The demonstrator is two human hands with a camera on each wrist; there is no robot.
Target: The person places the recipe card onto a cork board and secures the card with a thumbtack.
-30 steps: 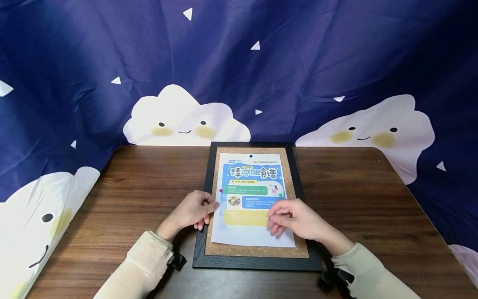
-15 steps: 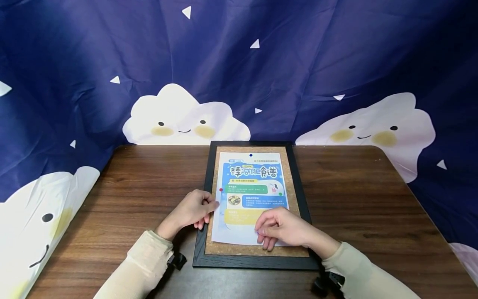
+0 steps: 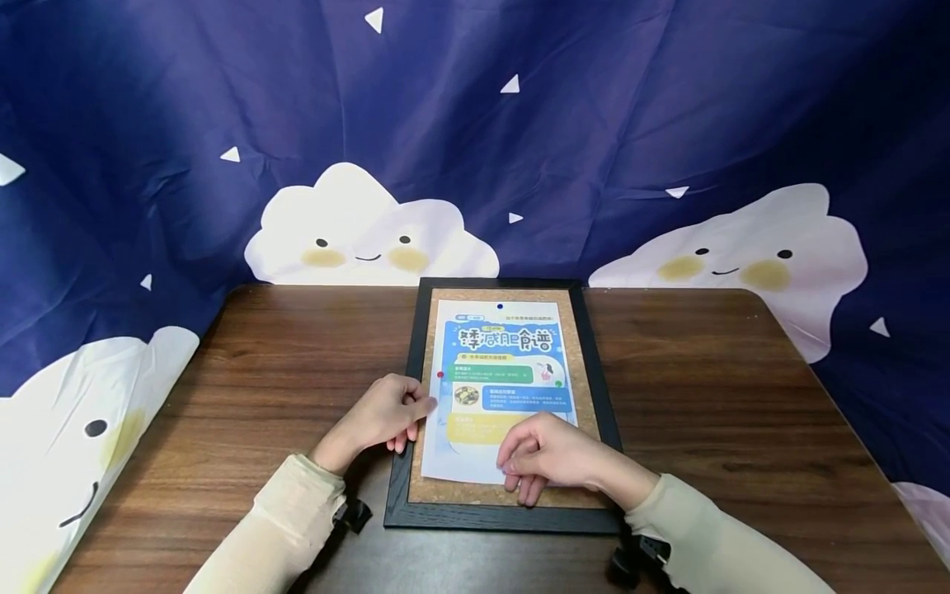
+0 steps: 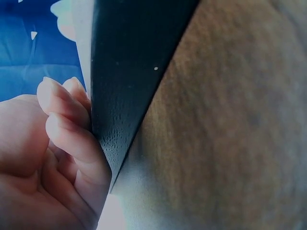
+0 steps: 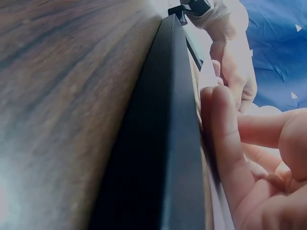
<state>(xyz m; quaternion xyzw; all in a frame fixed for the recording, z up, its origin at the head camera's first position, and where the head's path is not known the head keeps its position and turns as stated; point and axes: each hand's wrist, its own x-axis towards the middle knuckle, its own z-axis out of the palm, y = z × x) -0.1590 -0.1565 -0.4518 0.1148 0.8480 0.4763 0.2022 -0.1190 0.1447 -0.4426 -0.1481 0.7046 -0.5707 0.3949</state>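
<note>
A framed corkboard [image 3: 505, 518] with a black border lies on the table, bearing a printed sheet of paper [image 3: 463, 466] in blue, green and yellow. A blue pin [image 3: 500, 306] shows at the sheet's top, a red pin [image 3: 440, 374] at its left edge and a green pin [image 3: 558, 384] at its right. My left hand [image 3: 382, 417] rests on the frame's left side, fingers loosely bent, fingertips at the paper's edge. Over the lower part of the sheet is my right hand [image 3: 549, 454], thumb and forefinger close together; I cannot tell whether something small is between them.
The brown wooden table [image 3: 712, 396] extends around the board. Behind it hangs a dark blue curtain [image 3: 557, 124] with white clouds and triangles. A dark device [image 3: 352, 516] is strapped at the left wrist, and another [image 3: 638, 557] at the right.
My right hand has moved left and down across the paper, towards its bottom edge. The left hand, the sheet and the board have stayed in place.
</note>
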